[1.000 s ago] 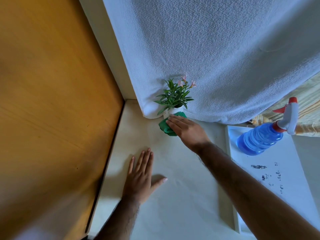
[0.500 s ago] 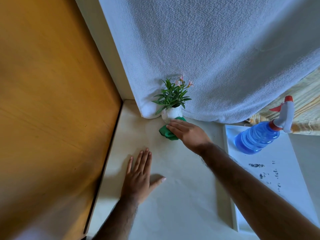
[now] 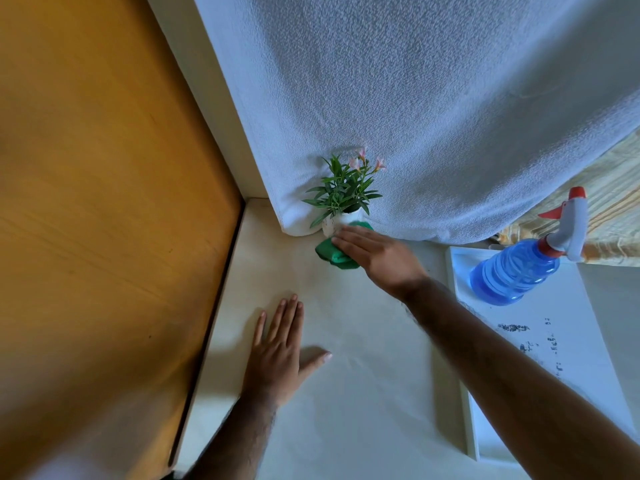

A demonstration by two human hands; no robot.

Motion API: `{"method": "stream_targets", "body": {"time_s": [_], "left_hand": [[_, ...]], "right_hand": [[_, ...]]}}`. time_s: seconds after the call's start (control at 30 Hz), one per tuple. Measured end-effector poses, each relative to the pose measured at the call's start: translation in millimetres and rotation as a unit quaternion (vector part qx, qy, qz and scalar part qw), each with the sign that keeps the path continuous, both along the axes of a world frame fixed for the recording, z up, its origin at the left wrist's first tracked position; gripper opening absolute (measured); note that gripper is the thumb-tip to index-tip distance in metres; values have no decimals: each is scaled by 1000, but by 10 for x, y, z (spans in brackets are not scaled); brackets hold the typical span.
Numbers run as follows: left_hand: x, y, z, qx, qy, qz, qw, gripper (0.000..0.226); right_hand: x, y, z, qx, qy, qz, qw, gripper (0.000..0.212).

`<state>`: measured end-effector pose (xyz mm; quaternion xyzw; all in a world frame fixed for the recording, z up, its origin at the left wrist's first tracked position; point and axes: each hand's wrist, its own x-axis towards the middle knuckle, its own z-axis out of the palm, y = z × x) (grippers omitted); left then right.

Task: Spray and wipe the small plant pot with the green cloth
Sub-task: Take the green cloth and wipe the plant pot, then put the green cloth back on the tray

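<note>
A small white pot [image 3: 333,220] with green leaves and pink flowers [image 3: 344,187] stands on the pale surface against a hanging white cloth. My right hand [image 3: 375,255] lies flat over the green cloth [image 3: 332,252] and presses it against the pot's front and base; most of the pot is hidden behind the fingers and cloth. My left hand [image 3: 278,351] rests palm down on the surface, fingers spread, well in front of the pot and holding nothing. A blue spray bottle [image 3: 519,270] with a white and red trigger head stands to the right.
A wooden panel [image 3: 104,220] walls off the left side. The white textured cloth [image 3: 415,98] hangs behind the pot. The bottle stands on a white tray [image 3: 554,358] with dark specks, its raised rim right of my forearm. Striped yellow fabric [image 3: 613,188] shows at far right.
My right hand has slid the green cloth up closer against the pot, now covering more of its front. My left hand has stayed flat in place.
</note>
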<state>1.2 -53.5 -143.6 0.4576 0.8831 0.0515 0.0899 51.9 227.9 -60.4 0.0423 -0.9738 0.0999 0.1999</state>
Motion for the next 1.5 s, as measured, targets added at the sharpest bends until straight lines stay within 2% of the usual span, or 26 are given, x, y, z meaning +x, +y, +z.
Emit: {"method": "stream_targets", "body": {"time_s": [0.1,0.23,0.4,0.57,0.77,0.93,1.07,1.27,1.5], "left_hand": [[1,2,-9,-6,4,1,1000,105],[1,-18,-8,-2,2,0,1000,104],[-8,-18,6,9,-1,-4,1000,103],[-20,-16,60,-10,-7,-1,1000,104],[0,-3,126,-15,-15,0,1000,103],[23,4,147,-7,-8,-10,1000,102],[21,31,121,-22,-8,-15,1000,104],[7,40,90,-34,-3,-11,999,106],[23,75,146,-60,-23,-13,998,119]], "right_hand": [[-134,14,74,3,12,0,1000,43],[-41,26,-112,-14,-31,-12,999,39],[206,39,-309,-50,-106,-51,992,49],[432,-15,-73,-72,-62,-92,991,53],[1328,-25,136,-69,-14,-162,984,55],[2404,-20,-45,-45,-5,-294,955,60],[2937,30,-246,-42,-55,-339,938,67],[3152,35,-429,-21,-195,-287,937,87],[3172,-25,-475,-8,-236,-279,931,88]]}}
